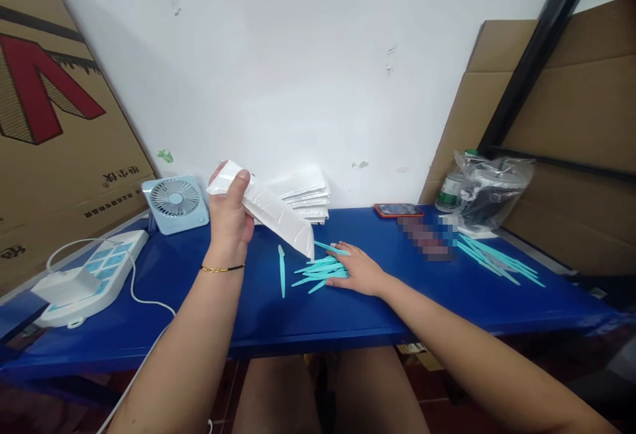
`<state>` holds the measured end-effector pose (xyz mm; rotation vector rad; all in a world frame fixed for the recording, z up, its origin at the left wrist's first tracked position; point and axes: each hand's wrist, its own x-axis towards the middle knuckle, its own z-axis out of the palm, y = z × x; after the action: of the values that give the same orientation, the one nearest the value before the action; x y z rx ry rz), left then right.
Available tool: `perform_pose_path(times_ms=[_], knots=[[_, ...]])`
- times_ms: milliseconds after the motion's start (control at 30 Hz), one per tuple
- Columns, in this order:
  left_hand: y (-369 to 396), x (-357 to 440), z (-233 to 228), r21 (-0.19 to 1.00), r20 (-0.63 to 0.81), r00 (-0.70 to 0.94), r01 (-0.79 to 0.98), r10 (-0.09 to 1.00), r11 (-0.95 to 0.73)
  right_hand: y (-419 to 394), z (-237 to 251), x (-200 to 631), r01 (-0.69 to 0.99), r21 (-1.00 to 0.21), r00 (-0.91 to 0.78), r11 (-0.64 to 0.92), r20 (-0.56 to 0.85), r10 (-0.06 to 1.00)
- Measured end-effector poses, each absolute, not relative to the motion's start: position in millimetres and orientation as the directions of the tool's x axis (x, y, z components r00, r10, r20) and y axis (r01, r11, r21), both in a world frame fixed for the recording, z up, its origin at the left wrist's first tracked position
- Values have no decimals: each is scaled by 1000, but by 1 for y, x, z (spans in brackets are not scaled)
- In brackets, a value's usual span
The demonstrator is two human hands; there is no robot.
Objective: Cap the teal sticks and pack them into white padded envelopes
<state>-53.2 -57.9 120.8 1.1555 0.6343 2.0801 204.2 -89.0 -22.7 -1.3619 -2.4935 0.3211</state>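
Note:
My left hand (229, 212) is closed round a long white plastic packet (281, 218), thumb on top, tilted so that its far end points down to the right. That end hangs just above a loose pile of thin turquoise sticks, which look like eyebrow razors (318, 270). My right hand (358, 270) lies over the right side of this pile, its thumb and fingers round the ends of the sticks. One more turquoise razor (282, 273) lies by itself to the left of the pile. Behind the packet, a stack of flat white packets (305, 195) rests against the wall.
The blue table (199, 295) carries a small fan (176, 203), a power strip (106, 262) with a plug and white cable, a phone (398, 211), more turquoise razors (499, 260), a clear plastic bag (497, 189) and a bottle (450, 190). Cardboard (64, 109) stands at both sides.

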Motion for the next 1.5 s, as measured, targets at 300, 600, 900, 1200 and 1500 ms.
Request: perform_pose_path(times_ms=[300, 600, 900, 1200, 1500], knots=[[-69, -99, 125, 486, 856, -128, 531, 501, -694, -89, -23, 205, 769, -358, -513, 530, 149, 845], [-60, -83, 36, 138, 367, 107, 976, 924, -168, -95, -15, 203, 739, -351, -556, 575, 165, 815], [-84, -41, 9, -41, -7, 242, 969, 970, -242, -99, -14, 220, 549, -487, -653, 679, 258, 712], [-62, -25, 13, -4, 88, 390, 920, 916, -391, -100, -12, 215, 535, -527, -661, 661, 227, 716], [-25, 8, 15, 46, 215, 630, 757, 747, -652, -30, 14, 219, 701, -468, -490, 538, 231, 840]])
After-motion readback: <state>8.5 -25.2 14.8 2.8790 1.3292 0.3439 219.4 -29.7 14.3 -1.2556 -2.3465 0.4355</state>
